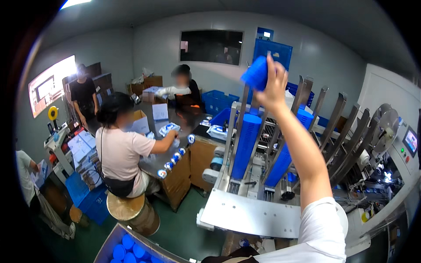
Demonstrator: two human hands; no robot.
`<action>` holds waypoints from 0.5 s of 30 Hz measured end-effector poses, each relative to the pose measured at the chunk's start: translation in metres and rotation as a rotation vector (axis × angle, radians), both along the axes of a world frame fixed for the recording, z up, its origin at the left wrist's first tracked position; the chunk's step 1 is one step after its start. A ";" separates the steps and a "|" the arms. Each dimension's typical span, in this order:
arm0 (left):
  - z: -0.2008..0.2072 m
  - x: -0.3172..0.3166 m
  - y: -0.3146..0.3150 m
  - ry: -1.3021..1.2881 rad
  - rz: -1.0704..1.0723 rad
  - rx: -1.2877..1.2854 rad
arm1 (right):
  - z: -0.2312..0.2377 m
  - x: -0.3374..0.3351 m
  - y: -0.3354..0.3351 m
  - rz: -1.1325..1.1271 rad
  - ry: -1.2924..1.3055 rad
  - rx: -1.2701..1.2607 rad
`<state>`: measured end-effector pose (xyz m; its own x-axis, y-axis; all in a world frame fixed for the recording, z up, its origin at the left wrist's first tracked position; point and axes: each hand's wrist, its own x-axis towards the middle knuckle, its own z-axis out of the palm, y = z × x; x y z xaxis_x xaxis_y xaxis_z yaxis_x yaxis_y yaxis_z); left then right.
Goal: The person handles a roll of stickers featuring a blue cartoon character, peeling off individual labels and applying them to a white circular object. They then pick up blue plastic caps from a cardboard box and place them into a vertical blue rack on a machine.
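Note:
My right arm reaches up over the machine from the lower right. High above the guide rails, my right hand [273, 83] is closed round a blue plastic piece [256, 74], tilted and held from its right side. Whether it is one piece or a short nested stack I cannot make out. Just below it, a tall column of stacked blue pieces [246, 147] stands between upright metal rails [234, 140]. A second blue column [280, 164] rises to its right, partly behind my forearm. My left hand is out of the picture.
An open carton [105, 245] of round blue pieces sits at the lower edge. A white machine plate [250, 215] is before me. At left, a person [123, 153] works seated on a drum [133, 212] at a table [193, 127]; others are farther back. A control screen [410, 141] stands right.

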<state>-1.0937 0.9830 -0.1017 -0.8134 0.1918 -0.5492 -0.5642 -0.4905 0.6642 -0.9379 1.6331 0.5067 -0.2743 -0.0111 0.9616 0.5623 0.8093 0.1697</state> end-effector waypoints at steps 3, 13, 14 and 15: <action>0.044 0.001 0.034 -0.115 0.020 -0.007 | 0.069 0.003 0.034 -0.437 -0.033 0.025; 0.076 0.004 0.049 -0.195 0.107 0.015 | -0.069 0.018 0.031 -0.416 -0.656 -0.226; 0.075 0.005 0.053 -0.208 0.109 0.033 | -0.074 0.025 0.035 -0.337 -0.574 -0.229; 0.073 0.004 0.057 -0.222 0.112 0.057 | -0.081 0.030 0.042 -0.275 -0.410 -0.109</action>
<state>-1.0901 1.0401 -0.0289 -0.6916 0.1431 -0.7079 -0.6333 -0.5913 0.4992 -0.9082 1.6750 0.4260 -0.6083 0.2095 0.7655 0.6621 0.6658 0.3439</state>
